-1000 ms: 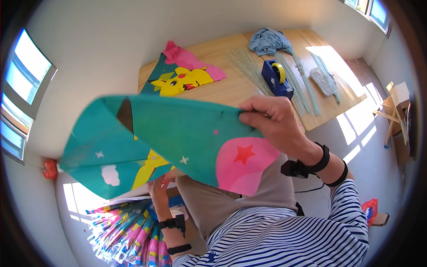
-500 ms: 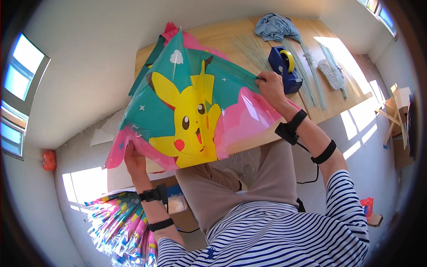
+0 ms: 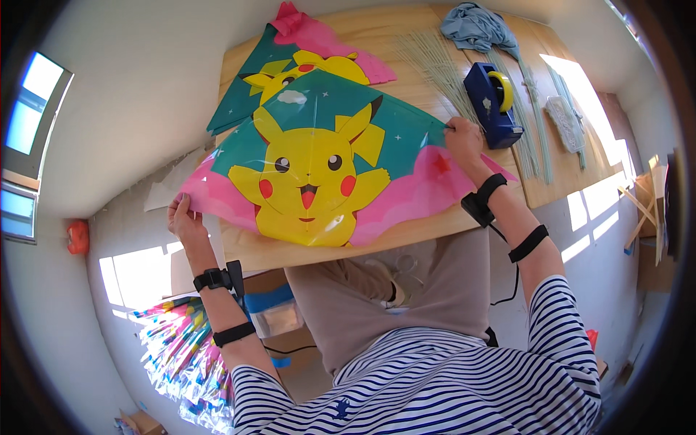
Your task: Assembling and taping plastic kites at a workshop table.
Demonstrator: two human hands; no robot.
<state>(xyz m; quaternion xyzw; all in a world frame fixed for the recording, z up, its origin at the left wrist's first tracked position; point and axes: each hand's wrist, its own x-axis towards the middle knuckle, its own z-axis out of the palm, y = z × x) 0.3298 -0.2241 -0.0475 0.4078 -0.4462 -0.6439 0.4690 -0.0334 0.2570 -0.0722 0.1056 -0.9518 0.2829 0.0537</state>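
A triangular plastic kite (image 3: 312, 167), teal and pink with a yellow cartoon figure, spreads across the near side of the wooden table. My left hand (image 3: 188, 221) pinches its pink left corner just past the table's edge. On the other side, my right hand (image 3: 465, 139) has its fingers closed on the teal right edge. The kite looks nearly flat, with a faint crease down its middle. Behind it lies another kite (image 3: 243, 98) of the same print, partly covered by the one I hold.
A blue tape dispenser (image 3: 493, 109) with yellow tape stands right of my right hand. Thin pale rods (image 3: 435, 65) lie beyond it, near a grey-blue cloth (image 3: 478, 29) and a clear plastic container (image 3: 564, 123). Many packed colourful kites (image 3: 185, 355) are heaped at lower left.
The kite has gone from raised and folded along its middle to spread out over the table. My left hand moved left and up, my right hand slightly right. More of the second kite shows.
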